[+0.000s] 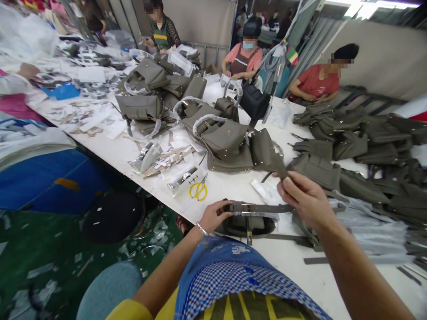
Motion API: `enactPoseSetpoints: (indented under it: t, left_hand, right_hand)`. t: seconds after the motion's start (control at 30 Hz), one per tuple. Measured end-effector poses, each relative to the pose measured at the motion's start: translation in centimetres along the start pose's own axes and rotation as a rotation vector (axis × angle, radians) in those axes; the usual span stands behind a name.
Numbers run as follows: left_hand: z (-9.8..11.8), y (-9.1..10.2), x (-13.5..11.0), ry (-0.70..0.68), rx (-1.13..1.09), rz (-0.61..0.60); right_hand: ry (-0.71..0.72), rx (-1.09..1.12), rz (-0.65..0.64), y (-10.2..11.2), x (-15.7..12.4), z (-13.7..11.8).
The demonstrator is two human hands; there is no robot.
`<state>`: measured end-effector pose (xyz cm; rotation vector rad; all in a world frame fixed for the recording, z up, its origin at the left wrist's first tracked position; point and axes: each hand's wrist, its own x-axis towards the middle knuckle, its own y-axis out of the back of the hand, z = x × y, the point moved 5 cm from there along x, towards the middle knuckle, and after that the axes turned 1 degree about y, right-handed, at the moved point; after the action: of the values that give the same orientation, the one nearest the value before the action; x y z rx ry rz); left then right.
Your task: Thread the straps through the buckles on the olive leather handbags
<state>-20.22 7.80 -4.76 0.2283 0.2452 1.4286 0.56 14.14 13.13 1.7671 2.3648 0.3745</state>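
Strap gripped by both hands above an open bag

Landmark: yellow-handled scissors [199, 190] on the white table [230, 189]. Directions as the wearer sees them.

Nearer the wearer and right of the scissors: a dark olive bag [230, 227], mouth open; interior too dark to read its contents. Above the mouth runs an olive strap [260, 208]. Left hand [213, 216] pinches its left end, thumb against fingers. Right hand [305, 195], farther right of the scissors, is closed at the strap's other end; a flat olive tail [280, 168] juts up from its fingertips. Cannot tell if tail and strap are one piece.

Just left of the scissors: a clear packet [178, 182] with dark, shiny contents; a second packet [146, 156] lies farther left and beyond.

Beyond the scissors: heaped handbags [227, 133], some handles wrapped in pale plastic; contents hidden. Beyond those, a black bag [255, 100].

Well left of the scissors, off the table: a blue-sided container [40, 171], white material at its top.
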Motion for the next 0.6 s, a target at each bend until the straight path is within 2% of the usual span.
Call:
enactPoseSetpoints:
  t: [0.13,0.23,0.4,0.6]
  left_hand:
    - [-0.5,-0.6,-0.2,-0.043,-0.089,0.001]
    - [-0.5,-0.8,-0.1,-0.024,-0.066,0.04]
    - [-1.1,-0.6,0.1,0.09,-0.114,0.058]
    - [-1.8,-0.9,0.2,0.096,-0.144,0.053]
  right_hand:
    - [-0.024,-0.611,-0.353,-3.7,-0.2,2.6]
    - [-0.079,-0.792,-0.528,-5.8,-0.8,5.1]
    - [-0.142,-0.871,-0.567,-7.2,-1.1,7.7]
    - [-0.108,-1.145,-0.492,-8.0,-1.1,8.0]
